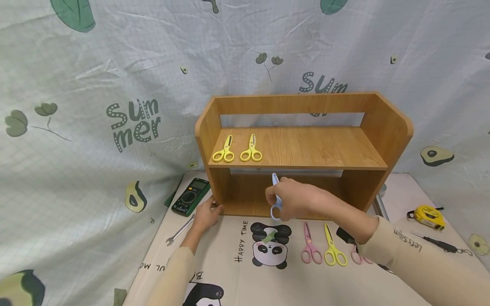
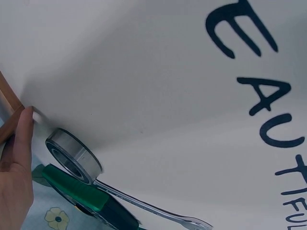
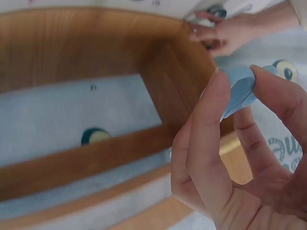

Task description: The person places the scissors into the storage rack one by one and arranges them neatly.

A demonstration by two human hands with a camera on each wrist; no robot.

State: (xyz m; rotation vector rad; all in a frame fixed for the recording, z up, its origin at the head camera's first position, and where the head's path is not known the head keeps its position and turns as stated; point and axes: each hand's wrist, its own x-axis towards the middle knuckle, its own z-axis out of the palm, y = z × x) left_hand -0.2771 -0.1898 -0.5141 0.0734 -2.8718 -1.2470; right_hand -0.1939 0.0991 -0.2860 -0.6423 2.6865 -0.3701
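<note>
My right hand (image 1: 296,197) pinches a pair of light blue scissors (image 1: 275,179) in front of the lower shelf, blade end up and finger loops down. In the right wrist view, blue plastic (image 3: 239,91) sits between thumb and fingertip. My left hand (image 1: 206,216) grips the lower left front corner of the wooden shelf (image 1: 294,146), thumb at its front edge. Two yellow scissors (image 1: 227,149) lie side by side on the left of the upper board, blade ends to the back.
Right of the printed panda lie pink scissors (image 1: 308,238), yellow scissors (image 1: 331,242) and another pink pair (image 1: 356,256), partly under my right forearm. A multimeter (image 1: 190,196), wrench (image 1: 180,231) and metal ring (image 2: 74,153) are left; a tape measure (image 1: 428,216) and screwdriver (image 1: 440,244) right.
</note>
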